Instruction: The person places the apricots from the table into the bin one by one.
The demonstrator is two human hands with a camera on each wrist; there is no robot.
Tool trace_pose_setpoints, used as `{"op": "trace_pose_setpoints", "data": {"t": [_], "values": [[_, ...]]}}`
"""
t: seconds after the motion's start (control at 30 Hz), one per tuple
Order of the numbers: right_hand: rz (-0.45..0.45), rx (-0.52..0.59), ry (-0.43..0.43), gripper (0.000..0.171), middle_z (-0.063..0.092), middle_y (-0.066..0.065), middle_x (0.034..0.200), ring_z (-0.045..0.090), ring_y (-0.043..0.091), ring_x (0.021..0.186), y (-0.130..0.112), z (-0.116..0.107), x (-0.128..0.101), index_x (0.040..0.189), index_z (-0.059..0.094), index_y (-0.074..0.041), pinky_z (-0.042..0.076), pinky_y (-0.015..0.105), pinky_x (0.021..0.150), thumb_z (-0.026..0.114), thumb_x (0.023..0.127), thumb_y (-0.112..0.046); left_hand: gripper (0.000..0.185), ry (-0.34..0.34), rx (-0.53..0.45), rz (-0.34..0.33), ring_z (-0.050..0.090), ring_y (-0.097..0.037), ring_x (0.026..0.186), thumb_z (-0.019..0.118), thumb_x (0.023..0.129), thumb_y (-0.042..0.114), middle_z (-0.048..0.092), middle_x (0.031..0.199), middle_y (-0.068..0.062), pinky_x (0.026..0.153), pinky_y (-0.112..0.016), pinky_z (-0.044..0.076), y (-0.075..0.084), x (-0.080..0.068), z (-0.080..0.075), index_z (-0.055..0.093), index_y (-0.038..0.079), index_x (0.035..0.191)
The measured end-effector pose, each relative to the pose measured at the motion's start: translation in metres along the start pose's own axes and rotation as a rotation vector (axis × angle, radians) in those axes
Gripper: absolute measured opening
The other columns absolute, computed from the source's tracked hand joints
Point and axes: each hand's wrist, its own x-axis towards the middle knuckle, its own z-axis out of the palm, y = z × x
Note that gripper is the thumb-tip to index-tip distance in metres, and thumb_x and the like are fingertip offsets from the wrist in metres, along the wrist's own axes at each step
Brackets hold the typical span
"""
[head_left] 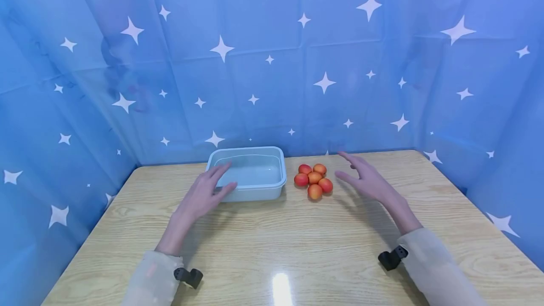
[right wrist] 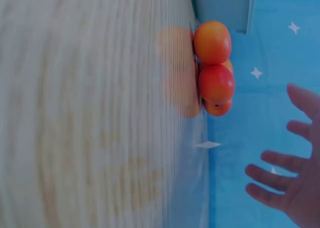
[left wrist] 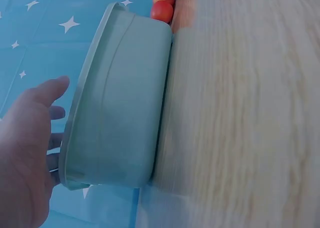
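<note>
A pale blue plastic tub (head_left: 278, 184) stands empty on the wooden table (head_left: 272, 244), toward the back. Right of it lies a cluster of several orange-red apricot-like fruits (head_left: 314, 181). My left hand (head_left: 206, 192) hovers at the tub's near left corner with straight fingers, holding nothing; the left wrist view shows the tub (left wrist: 120, 102) beside that hand (left wrist: 27, 148). My right hand (head_left: 365, 176) floats open just right of the fruits, fingers spread, not touching them. In the right wrist view the fruits (right wrist: 214, 67) sit above the spread right hand (right wrist: 290, 183).
Blue cloth with white stars (head_left: 272, 60) walls in the table on the back and both sides. Bare wood stretches from the tub and fruits to the front edge. Black wrist cameras (head_left: 189, 276) sit on both sleeves.
</note>
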Motion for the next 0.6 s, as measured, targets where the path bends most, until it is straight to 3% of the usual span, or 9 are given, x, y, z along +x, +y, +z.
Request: {"op": "trace_pose_setpoints", "data": {"t": [0.37,0.6], "values": [[-0.049,0.095,-0.045,0.061,0.047,0.025,0.149,0.052,0.052,0.123,0.003,0.009,0.005,0.150,0.043,-0.002,0.044,0.062,0.100,0.064,0.101,-0.031,0.057,0.033,-0.148,0.025,0.061,-0.028,0.114,0.069,0.097,0.036,0.062,0.131,-0.013,0.094,-0.051,0.051,-0.003,0.000,0.010,0.053,0.009,0.145],[-0.058,0.133,-0.063,0.054,0.054,0.024,0.141,0.057,0.048,0.117,0.005,0.015,0.008,0.143,0.051,0.001,0.048,0.058,0.097,0.068,0.099,-0.025,0.048,0.097,-0.227,0.108,0.064,-0.029,0.105,0.077,0.091,0.022,0.067,0.123,-0.017,0.092,-0.052,0.051,-0.006,0.003,0.015,0.062,0.004,0.133]]}}
